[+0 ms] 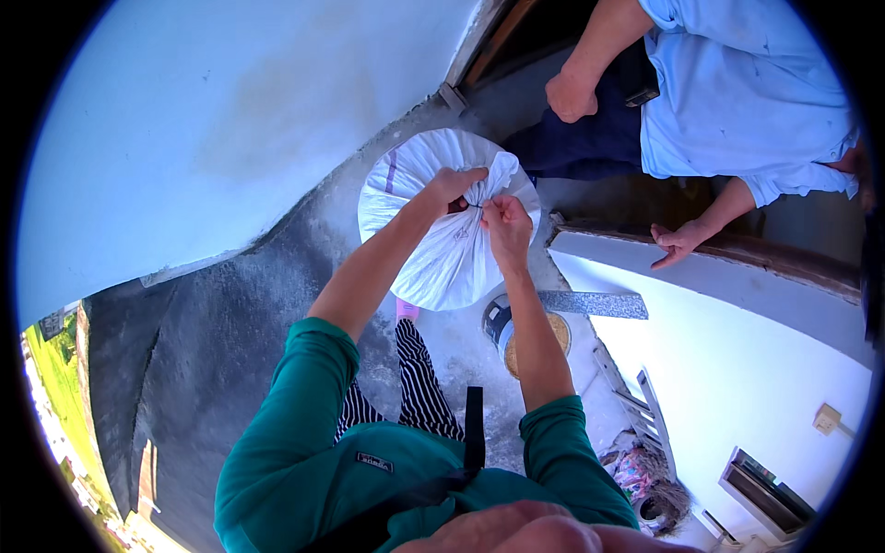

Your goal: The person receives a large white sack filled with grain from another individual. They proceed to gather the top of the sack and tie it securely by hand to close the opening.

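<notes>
A full white woven sack [429,259] stands on the concrete floor in front of me, its mouth gathered into a twisted neck [499,173]. Around the base of that neck runs a thin dark tie [474,204]. My left hand [453,186] grips the gathered cloth from the left, thumb pointing across it; some of its fingers are hidden beneath. On the right side of the neck, my right hand [509,225] has its fingertips pinched at the tie's end. Folds spread out from the neck over the sack's rounded top.
Another person [740,104] in a light blue shirt stands at the doorway beyond the sack, one hand [681,242] extended. A bucket [515,352] with tan grainy contents sits below my right forearm. A grey stone slab [594,304] juts from the white right wall [726,332].
</notes>
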Demonstrator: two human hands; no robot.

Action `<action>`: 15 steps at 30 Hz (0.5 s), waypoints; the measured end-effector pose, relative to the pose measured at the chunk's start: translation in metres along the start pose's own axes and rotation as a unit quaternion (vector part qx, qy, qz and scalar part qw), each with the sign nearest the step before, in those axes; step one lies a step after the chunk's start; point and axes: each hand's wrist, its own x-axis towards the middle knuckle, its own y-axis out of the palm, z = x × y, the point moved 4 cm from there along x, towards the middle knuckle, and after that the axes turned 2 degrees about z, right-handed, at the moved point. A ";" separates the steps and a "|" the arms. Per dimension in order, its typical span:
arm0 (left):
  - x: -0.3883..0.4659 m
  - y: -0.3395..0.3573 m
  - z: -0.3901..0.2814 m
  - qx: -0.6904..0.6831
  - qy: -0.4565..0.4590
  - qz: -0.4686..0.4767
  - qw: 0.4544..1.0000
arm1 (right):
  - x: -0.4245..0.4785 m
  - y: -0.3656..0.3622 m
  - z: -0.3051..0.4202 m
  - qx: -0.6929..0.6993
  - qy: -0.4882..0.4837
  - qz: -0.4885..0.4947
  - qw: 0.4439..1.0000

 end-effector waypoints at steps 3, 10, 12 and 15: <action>-0.002 0.000 0.002 -0.030 0.013 -0.002 0.999 | 0.003 -0.002 -0.001 0.029 0.008 0.023 0.999; -0.005 -0.003 0.006 -0.054 0.044 -0.002 0.998 | 0.009 -0.004 0.013 0.046 0.033 0.031 0.998; -0.004 -0.003 0.008 -0.061 0.064 -0.006 0.996 | 0.011 -0.004 0.019 0.028 0.023 0.031 0.999; -0.003 -0.003 0.011 -0.067 0.072 -0.023 0.995 | 0.015 -0.005 0.027 -0.081 0.000 0.067 0.994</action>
